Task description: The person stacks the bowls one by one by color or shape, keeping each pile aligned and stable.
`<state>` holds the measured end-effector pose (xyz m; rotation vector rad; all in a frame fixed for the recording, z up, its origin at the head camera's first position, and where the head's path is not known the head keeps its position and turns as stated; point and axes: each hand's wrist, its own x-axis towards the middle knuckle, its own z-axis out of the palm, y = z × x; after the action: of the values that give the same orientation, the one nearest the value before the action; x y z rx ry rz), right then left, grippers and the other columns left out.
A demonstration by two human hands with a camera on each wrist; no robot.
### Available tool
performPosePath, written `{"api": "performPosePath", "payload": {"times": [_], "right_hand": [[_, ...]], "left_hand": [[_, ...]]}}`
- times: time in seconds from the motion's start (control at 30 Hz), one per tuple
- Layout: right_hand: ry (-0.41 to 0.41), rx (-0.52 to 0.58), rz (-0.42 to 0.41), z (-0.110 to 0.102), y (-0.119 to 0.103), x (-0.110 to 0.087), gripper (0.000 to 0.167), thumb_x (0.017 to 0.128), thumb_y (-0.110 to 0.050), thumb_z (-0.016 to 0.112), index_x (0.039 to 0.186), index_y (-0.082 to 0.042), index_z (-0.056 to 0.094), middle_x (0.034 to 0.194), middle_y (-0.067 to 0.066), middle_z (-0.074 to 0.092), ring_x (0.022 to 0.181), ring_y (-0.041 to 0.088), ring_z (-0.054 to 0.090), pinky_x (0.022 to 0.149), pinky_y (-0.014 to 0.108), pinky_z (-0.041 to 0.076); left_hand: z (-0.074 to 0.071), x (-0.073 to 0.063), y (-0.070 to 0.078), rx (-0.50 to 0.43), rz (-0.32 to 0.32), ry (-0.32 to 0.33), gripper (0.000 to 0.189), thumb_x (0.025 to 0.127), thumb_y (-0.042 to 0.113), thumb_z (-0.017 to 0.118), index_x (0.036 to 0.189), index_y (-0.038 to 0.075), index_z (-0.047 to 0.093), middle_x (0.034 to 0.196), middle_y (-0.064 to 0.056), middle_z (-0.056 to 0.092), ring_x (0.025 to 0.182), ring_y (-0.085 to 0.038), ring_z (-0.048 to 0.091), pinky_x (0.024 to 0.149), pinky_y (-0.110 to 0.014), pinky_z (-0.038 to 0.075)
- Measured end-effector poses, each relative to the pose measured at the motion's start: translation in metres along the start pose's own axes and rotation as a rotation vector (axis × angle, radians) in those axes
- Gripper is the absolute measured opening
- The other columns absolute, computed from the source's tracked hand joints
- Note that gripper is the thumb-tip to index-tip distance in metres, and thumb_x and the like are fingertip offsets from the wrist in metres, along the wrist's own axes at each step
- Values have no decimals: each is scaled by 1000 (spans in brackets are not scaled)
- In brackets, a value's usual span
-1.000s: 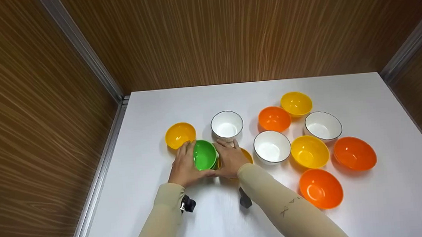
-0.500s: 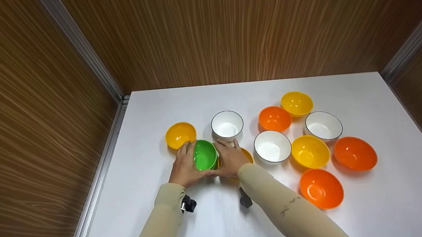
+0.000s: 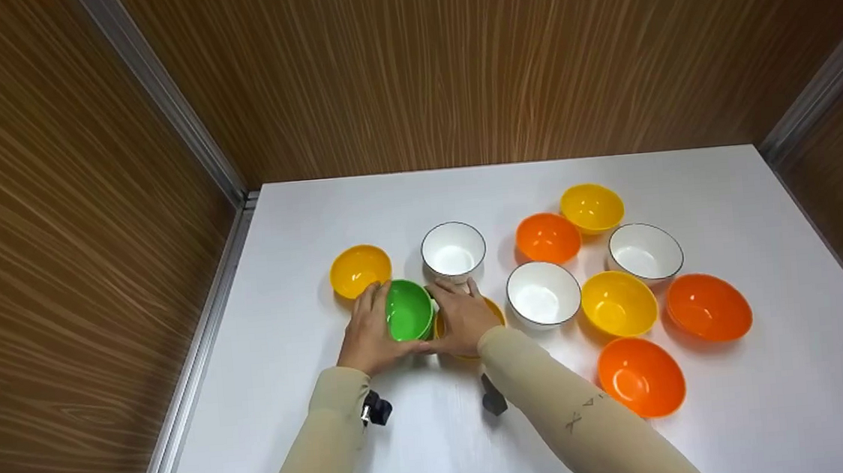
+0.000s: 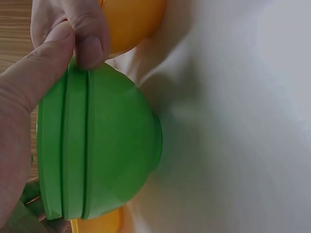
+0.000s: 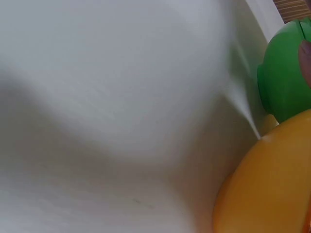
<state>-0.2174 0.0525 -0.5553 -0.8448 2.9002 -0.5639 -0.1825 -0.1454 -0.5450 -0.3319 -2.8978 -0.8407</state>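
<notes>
A stack of green bowls [image 3: 408, 310] stands at the centre left in the head view, nested with their rims close together in the left wrist view. My left hand [image 3: 373, 336] grips the stack's left side, thumb along the near rim and fingers on the far side. From the right, my right hand [image 3: 462, 316] holds it too, its thumb meeting the left thumb at the near rim. Under the right hand, an orange-yellow bowl [image 5: 272, 189] is partly hidden. Another yellow bowl [image 3: 359, 270] sits just beyond the left fingers.
A white bowl [image 3: 454, 250] with a dark rim stands behind the hands. Right of them are another white bowl [image 3: 544, 294], a yellow bowl [image 3: 619, 304], and several orange bowls, one [image 3: 642, 378] near the right forearm. Wood-grain panels [image 3: 453, 68] enclose the white table [image 3: 438, 446].
Both hands stay around the green bowls, almost still. The lower green rim, seen at the right of the stack before, now shows less. The right forearm has shifted very slightly right.
</notes>
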Motion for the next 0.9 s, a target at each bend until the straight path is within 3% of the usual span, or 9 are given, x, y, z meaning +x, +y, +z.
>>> {"api": "performPosePath", "payload": {"times": [0.1,0.23,0.43,0.57,0.7,0.9], "right_hand": [[6,15,-19,-5,5,-5,118,63,-88,53,149,-11,31,151,5,37,143,22,25,115,56,12],[21,25,-62,-21,16,-19,115,64,-76,68,151,-13,27,152,6,36,142,26,26,116,54,13],[69,-24,-130,-45,35,-49,112,62,-65,79,148,-9,33,148,10,41,138,29,32,115,55,16],[87,-95,-148,-51,44,-66,111,62,-67,78,145,-6,38,146,12,43,138,29,33,113,60,16],[93,-165,-113,-50,49,-77,112,61,-78,69,144,-7,41,145,9,45,139,29,31,111,63,16],[83,-198,-62,-47,54,-82,112,60,-81,67,142,-8,45,144,9,47,141,30,27,110,67,14]], "left_hand": [[-1,-1,4,9,-10,-20,128,52,72,79,150,8,28,151,-19,28,136,-31,30,109,-49,34],[-6,-1,15,47,2,-40,127,52,73,78,151,12,27,154,-17,23,140,-31,23,112,-50,27],[-14,1,42,136,119,-62,121,56,64,83,150,10,28,154,-13,26,143,-29,19,115,-51,20],[-13,2,59,186,194,-125,119,58,60,84,150,10,28,153,-11,31,143,-29,20,117,-50,15],[-4,4,70,248,252,-181,120,58,61,84,150,9,28,152,-10,33,142,-30,24,117,-49,16],[13,12,79,373,261,-257,125,56,69,80,150,5,29,151,-14,33,141,-33,25,116,-50,16]]}}
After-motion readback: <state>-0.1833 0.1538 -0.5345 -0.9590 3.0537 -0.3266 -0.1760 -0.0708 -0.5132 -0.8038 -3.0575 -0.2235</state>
